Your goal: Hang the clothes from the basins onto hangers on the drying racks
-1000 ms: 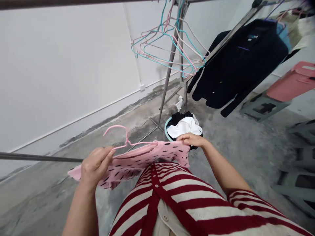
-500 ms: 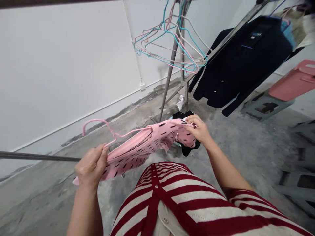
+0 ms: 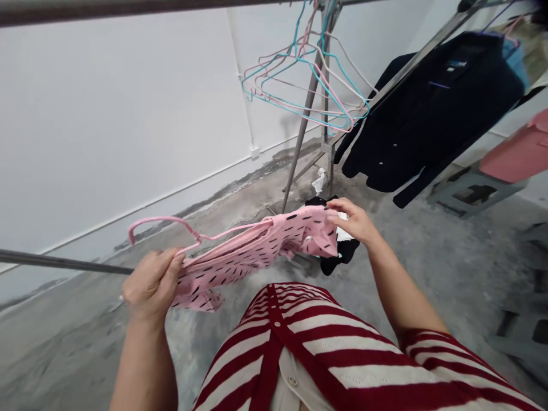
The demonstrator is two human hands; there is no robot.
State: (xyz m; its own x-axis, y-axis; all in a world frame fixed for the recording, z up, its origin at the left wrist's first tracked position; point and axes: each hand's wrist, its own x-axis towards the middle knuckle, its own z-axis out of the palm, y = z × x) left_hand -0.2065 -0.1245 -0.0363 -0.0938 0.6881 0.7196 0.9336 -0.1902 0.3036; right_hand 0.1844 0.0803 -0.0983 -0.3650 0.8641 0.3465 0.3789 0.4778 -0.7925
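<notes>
A pink shirt [image 3: 240, 257] with short black dashes hangs sideways on a pink hanger [image 3: 226, 230], whose hook points up and left. My left hand [image 3: 152, 282] is closed around the hanger's near arm and the cloth at the shirt's left end. At the other end, my right hand [image 3: 353, 221] has its thumb and fingers on the shirt's shoulder, holding it lightly. The hanger's far arm runs inside the neckline, its tip hidden by cloth. Below my right hand lie black and white cloths [image 3: 342, 251], partly covered.
Several blue, pink and white hangers [image 3: 306, 85] hang from a metal rack [image 3: 306, 114]. A dark jacket [image 3: 423, 114] hangs to the right. Beyond it, a pink bin [image 3: 518, 151] rests on a grey stool [image 3: 475, 191]. A metal bar [image 3: 64, 261] crosses at left.
My right hand's fingers have loosened and straightened at the shirt's shoulder. The lower left part of the shirt has swung rightward beneath my left hand. The view has shifted slightly.
</notes>
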